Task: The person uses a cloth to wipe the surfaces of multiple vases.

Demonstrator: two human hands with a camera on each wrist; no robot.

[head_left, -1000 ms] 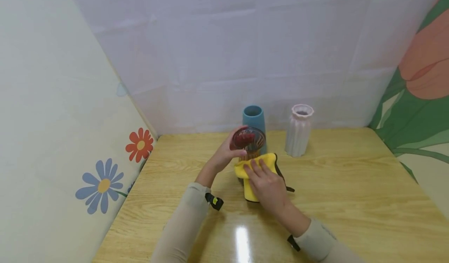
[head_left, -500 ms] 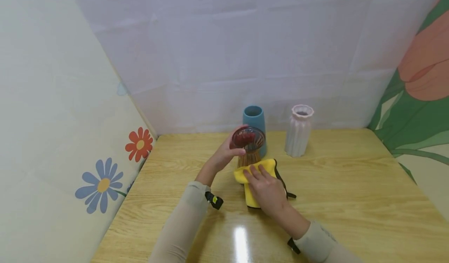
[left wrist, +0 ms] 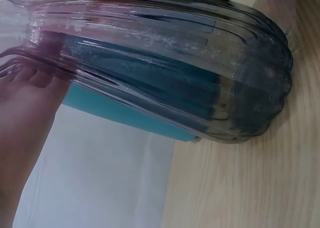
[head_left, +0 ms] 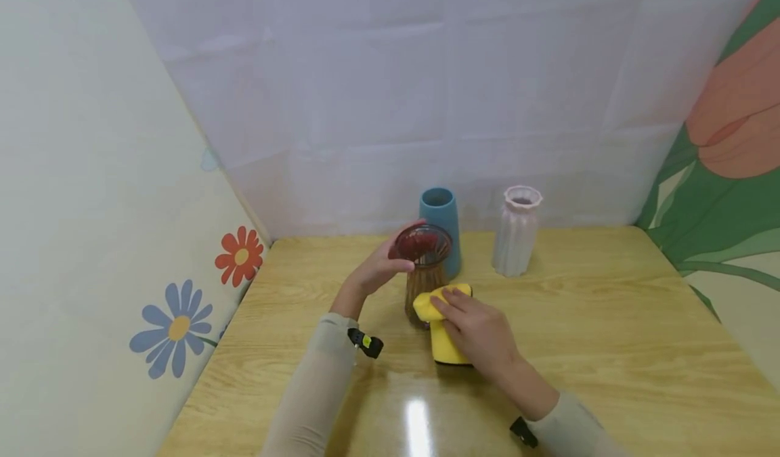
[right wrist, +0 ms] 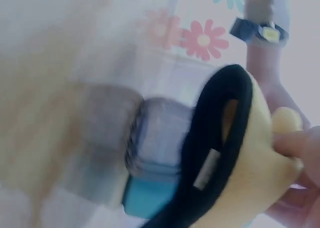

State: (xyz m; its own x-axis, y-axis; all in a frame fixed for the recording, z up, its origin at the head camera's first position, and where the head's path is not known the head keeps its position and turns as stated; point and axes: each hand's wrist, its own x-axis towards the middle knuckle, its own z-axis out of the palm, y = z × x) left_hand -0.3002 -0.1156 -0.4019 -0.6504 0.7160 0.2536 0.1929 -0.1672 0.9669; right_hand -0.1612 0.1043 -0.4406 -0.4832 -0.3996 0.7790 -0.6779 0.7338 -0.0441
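Note:
In the head view my left hand [head_left: 378, 267] grips a ribbed, see-through glass vase [head_left: 420, 294] just below its flared rim. The glass is dark and smoky, with a reddish tone near the neck. Its base meets the wooden table, as the left wrist view of the vase [left wrist: 170, 68] shows. My right hand [head_left: 484, 335] holds a folded yellow cloth [head_left: 449, 345] with black edging at the vase's lower right side. In the right wrist view the cloth [right wrist: 255, 163] is bunched under my fingers, beside the vase's blurred base [right wrist: 160, 135].
Directly behind the glass vase stands a blue vase [head_left: 447, 220], partly covered by it. A white fluted vase [head_left: 516, 237] stands to the right. The wooden table [head_left: 597, 335] runs up to a pale cloth backdrop [head_left: 390, 105], with flower-patterned walls at both sides.
My right hand has slid the yellow cloth down and to the right along the glass vase, so more of the vase's lower body shows. My left hand keeps its grip near the rim.

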